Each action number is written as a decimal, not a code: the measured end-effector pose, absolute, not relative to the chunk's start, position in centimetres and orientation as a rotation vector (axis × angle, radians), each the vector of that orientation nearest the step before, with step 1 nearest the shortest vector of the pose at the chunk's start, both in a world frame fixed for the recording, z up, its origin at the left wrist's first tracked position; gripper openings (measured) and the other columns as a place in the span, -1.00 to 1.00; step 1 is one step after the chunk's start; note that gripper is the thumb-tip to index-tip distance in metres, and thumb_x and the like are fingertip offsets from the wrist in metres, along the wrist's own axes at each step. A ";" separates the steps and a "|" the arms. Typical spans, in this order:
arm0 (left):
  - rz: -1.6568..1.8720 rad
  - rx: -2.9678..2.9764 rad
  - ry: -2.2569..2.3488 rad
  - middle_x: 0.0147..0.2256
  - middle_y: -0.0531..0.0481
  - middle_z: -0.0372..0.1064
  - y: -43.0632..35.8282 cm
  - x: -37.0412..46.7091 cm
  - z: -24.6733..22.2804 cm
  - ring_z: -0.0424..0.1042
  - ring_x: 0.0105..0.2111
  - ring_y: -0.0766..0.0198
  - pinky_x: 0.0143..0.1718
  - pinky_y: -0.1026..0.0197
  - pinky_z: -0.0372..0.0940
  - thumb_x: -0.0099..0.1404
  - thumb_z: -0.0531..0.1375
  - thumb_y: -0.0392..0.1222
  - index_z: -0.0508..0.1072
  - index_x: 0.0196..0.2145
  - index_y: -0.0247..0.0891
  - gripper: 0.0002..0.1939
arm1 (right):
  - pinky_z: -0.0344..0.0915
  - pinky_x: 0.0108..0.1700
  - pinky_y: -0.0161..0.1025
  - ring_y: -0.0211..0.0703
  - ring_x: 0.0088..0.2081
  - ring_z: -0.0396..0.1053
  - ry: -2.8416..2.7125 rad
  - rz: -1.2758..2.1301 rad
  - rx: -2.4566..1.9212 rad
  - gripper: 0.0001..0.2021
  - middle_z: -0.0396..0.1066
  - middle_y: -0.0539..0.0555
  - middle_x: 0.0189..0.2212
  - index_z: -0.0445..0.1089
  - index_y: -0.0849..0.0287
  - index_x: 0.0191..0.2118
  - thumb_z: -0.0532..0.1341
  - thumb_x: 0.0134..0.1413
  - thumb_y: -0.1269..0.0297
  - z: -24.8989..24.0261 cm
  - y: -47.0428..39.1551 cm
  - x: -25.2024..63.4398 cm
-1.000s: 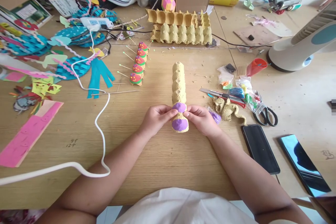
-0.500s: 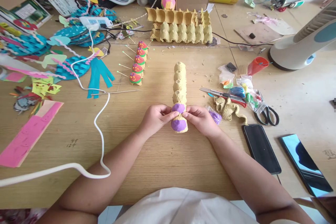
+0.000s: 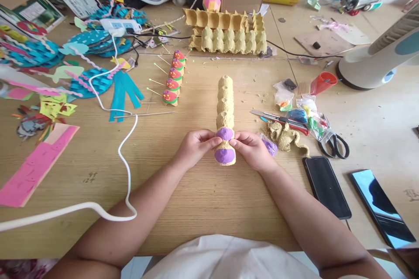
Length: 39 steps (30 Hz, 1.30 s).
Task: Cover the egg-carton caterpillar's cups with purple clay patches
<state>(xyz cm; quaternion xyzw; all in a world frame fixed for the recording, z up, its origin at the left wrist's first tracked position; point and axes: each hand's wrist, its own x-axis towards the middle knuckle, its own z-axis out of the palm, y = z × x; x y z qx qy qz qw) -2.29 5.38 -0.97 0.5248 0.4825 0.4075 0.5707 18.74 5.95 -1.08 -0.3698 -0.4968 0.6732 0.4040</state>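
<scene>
A strip of bumpy egg carton [image 3: 225, 105] lies lengthwise before me on the table. Purple clay [image 3: 225, 155] covers part of its nearest bump, and a second purple patch [image 3: 224, 133] sits on the bump behind it. My left hand [image 3: 197, 147] pinches the strip's left side at that second patch, thumb on top. From the right, my right hand [image 3: 251, 148] grips the same spot with thumb and forefinger. Beside my right hand lies a bag of purple clay [image 3: 270, 145], partly hidden by it.
Painted carton bumps with pins [image 3: 173, 79] stand at back left; egg cartons [image 3: 234, 40] lie behind. To the right are a utility knife [image 3: 288, 123], carton scraps [image 3: 286, 138], scissors [image 3: 337, 146], clay bags [image 3: 297, 116] and two phones [image 3: 327, 187]. A white cable [image 3: 126, 161] curves at left.
The view has shifted very slightly. Both hands keep their hold at the second purple patch, with hardly any movement.
</scene>
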 end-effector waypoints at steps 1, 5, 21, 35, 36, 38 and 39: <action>0.951 1.246 1.161 -0.49 0.00 0.49 5.3 -2.3 -0.8 0.37 -0.44 0.29 -0.34 0.24 0.23 0.20 0.40 0.19 0.56 -0.48 -0.30 -0.55 | 0.40 -0.19 -0.28 -0.22 -0.34 0.42 -1.267 1.694 -0.940 -0.71 0.53 -0.01 -0.41 0.57 0.13 -0.35 0.45 0.11 -0.01 -1.1 6.0 18.8; 0.925 1.271 1.233 -0.49 0.00 0.50 5.3 -2.3 -0.6 0.37 -0.45 0.29 -0.37 0.24 0.22 0.16 0.42 0.20 0.56 -0.47 -0.30 -0.55 | 0.38 -0.22 -0.28 -0.23 -0.35 0.40 -1.300 1.674 -0.948 -0.69 0.52 -0.01 -0.42 0.56 0.14 -0.35 0.45 0.10 -0.02 -1.0 6.0 18.8; 0.971 1.020 0.988 -0.43 -0.02 0.47 5.2 -2.1 -1.6 0.40 -0.38 0.28 -0.31 0.23 0.32 0.24 0.39 0.16 0.62 -0.37 -0.30 -0.60 | 0.42 -0.12 -0.24 -0.20 -0.30 0.48 -1.171 1.710 -0.925 -0.74 0.61 0.00 -0.34 0.62 0.11 -0.28 0.48 0.07 0.02 -1.2 6.0 18.8; 0.961 1.164 1.207 -0.52 0.03 0.44 5.1 -1.9 -0.6 0.33 -0.48 0.31 -0.41 0.24 0.19 0.13 0.45 0.14 0.53 -0.51 -0.30 -0.58 | 0.37 -0.22 -0.26 -0.22 -0.36 0.39 -1.323 1.658 -0.989 -0.67 0.51 0.00 -0.43 0.56 0.15 -0.37 0.45 0.09 -0.05 -0.8 5.9 18.8; 0.960 1.162 1.199 -0.52 0.04 0.44 5.1 -2.0 -0.7 0.33 -0.48 0.32 -0.41 0.24 0.19 0.13 0.45 0.13 0.53 -0.51 -0.30 -0.58 | 0.37 -0.22 -0.26 -0.22 -0.37 0.39 -1.318 1.665 -0.983 -0.68 0.51 -0.01 -0.44 0.56 0.15 -0.37 0.45 0.09 -0.04 -0.8 5.9 18.9; 0.960 1.157 1.172 -0.51 0.04 0.44 5.1 -2.0 -0.7 0.34 -0.47 0.32 -0.39 0.24 0.21 0.13 0.46 0.12 0.53 -0.50 -0.30 -0.59 | 0.38 -0.20 -0.26 -0.22 -0.36 0.40 -1.296 1.685 -0.961 -0.70 0.52 -0.01 -0.42 0.57 0.14 -0.37 0.45 0.11 -0.02 -0.9 5.9 18.9; 0.965 1.145 1.144 -0.51 0.03 0.45 5.1 -2.0 -0.8 0.34 -0.46 0.32 -0.38 0.25 0.22 0.13 0.47 0.11 0.54 -0.50 -0.31 -0.59 | 0.39 -0.18 -0.26 -0.22 -0.35 0.42 -1.279 1.697 -0.948 -0.71 0.53 -0.01 -0.42 0.58 0.14 -0.36 0.45 0.11 0.00 -1.0 5.9 18.9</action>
